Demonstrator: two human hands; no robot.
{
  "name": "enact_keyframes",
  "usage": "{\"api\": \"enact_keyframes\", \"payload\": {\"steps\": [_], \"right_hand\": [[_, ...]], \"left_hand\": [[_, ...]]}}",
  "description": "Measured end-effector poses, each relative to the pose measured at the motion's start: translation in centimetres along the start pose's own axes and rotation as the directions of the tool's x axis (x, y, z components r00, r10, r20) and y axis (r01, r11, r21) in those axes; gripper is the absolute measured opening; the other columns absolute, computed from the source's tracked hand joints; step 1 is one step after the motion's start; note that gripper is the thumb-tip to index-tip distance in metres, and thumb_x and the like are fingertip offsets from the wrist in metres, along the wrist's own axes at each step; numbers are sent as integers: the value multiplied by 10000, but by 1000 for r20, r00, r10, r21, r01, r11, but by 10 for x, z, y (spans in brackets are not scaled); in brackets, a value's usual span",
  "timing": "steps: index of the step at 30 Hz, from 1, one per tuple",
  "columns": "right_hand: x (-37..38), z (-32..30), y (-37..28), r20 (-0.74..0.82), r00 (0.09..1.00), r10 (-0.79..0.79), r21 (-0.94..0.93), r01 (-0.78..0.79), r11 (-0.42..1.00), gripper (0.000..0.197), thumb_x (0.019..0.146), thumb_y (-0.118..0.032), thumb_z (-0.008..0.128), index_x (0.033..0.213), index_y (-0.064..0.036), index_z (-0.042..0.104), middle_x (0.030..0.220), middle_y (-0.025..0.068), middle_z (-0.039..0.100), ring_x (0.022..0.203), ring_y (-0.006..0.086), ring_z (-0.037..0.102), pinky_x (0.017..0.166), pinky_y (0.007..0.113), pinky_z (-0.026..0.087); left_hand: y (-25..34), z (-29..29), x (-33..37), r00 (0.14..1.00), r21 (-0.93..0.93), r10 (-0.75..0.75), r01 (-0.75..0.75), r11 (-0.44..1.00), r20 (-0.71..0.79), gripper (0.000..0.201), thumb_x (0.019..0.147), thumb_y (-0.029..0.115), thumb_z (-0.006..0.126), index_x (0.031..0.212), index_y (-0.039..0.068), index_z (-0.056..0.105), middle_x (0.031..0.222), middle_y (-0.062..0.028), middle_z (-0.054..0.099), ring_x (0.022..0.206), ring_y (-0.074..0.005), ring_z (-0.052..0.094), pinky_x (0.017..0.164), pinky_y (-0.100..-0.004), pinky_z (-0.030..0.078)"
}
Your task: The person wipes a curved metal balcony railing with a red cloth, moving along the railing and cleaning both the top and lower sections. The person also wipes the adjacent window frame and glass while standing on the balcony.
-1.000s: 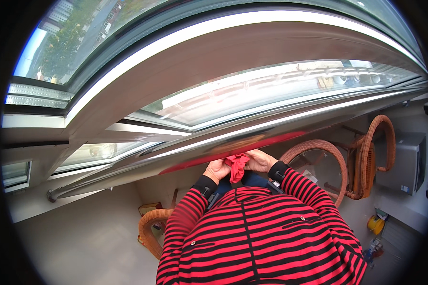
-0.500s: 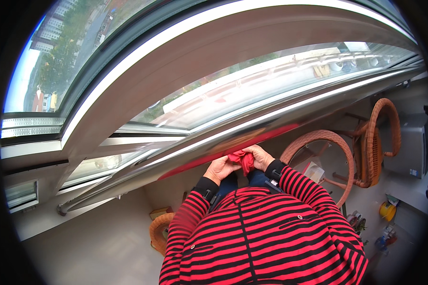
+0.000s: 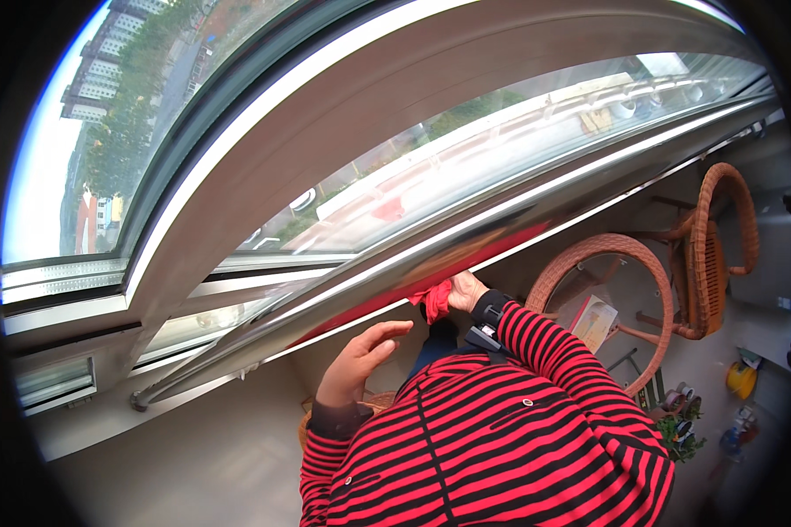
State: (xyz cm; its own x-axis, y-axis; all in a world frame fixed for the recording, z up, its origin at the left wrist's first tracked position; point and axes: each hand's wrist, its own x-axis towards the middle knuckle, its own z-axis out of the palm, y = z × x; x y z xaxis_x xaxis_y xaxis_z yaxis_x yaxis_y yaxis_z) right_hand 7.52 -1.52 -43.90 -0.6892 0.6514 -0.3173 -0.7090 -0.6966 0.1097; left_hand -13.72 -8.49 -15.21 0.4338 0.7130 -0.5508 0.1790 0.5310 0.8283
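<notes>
A crumpled red cloth (image 3: 433, 299) is bunched in my right hand (image 3: 467, 291), whose fingers are closed around it. That hand is close to the glossy pane (image 3: 413, 279) of a window, where a red reflection shows. My left hand (image 3: 359, 360) is raised to the left of the cloth and apart from it. Its fingers stretch toward the right, and it holds nothing. Dark bands circle both wrists below the hands.
A white window frame (image 3: 180, 198) arches across the top, with buildings and trees outside. At the right stand a round wicker-rimmed table (image 3: 540, 272) with a booklet (image 3: 593, 323) and a wicker chair (image 3: 703, 272). Potted plants (image 3: 679, 436) and a yellow roll (image 3: 742, 380) sit lower right.
My left hand has let go of the cloth and moved left and down, its fingers opening out. The cloth stays in my right hand, slightly lower. The whole view has shifted a little.
</notes>
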Motion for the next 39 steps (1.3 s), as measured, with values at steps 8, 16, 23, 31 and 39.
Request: {"api": "enact_keyframes", "payload": {"steps": [8, 16, 23, 31, 39], "right_hand": [[17, 21, 20, -64, 992, -107, 62, 111, 992, 356, 1054, -289, 623, 1201, 33, 666, 1243, 241, 708, 1162, 403, 666, 1060, 590, 529], [18, 36, 10, -63, 998, -15, 255, 31, 966, 250, 1041, -225, 619, 1121, 5, 673, 1182, 203, 715, 1108, 359, 662, 1016, 576, 538], [24, 15, 4, 548, 831, 94, 399, -359, 844, 365, 1024, -246, 632, 1222, 59, 657, 1286, 265, 688, 1203, 409, 642, 1112, 545, 493], [-4, 7, -40, 71, 993, -98, 232, 79, 970, 197, 1020, -237, 626, 989, -49, 677, 1036, 123, 727, 1041, 329, 681, 1077, 500, 521], [-71, 24, -144, -236, 843, -483, 30, 503, 864, 272, 1054, -329, 583, 1000, -79, 674, 963, 129, 721, 955, 375, 692, 936, 572, 566]], "left_hand": [[126, 33, -64, 372, 694, 902, -592, 411, -217, 204, 1103, 84, 555, 1256, 5, 664, 1073, -209, 750, 901, -325, 761, 957, -513, 598], [144, 38, -41, 125, 917, 990, -385, 108, -64, 265, 1148, 133, 463, 1332, -11, 587, 1117, -220, 647, 867, -281, 725, 708, -400, 713], [173, 27, -31, 422, 990, 897, 98, 97, -130, 767, 1127, 601, 353, 1163, -56, 748, 1014, -191, 739, 844, -285, 704, 693, -359, 563], [173, 31, -28, 396, 978, 895, 130, 166, -204, 823, 1112, 646, 313, 1122, -52, 747, 923, -181, 722, 804, -313, 675, 727, -407, 530], [172, 28, -28, 378, 983, 912, 151, 109, -159, 787, 1127, 594, 307, 1141, -53, 756, 976, -195, 735, 850, -340, 684, 767, -427, 539]]}}
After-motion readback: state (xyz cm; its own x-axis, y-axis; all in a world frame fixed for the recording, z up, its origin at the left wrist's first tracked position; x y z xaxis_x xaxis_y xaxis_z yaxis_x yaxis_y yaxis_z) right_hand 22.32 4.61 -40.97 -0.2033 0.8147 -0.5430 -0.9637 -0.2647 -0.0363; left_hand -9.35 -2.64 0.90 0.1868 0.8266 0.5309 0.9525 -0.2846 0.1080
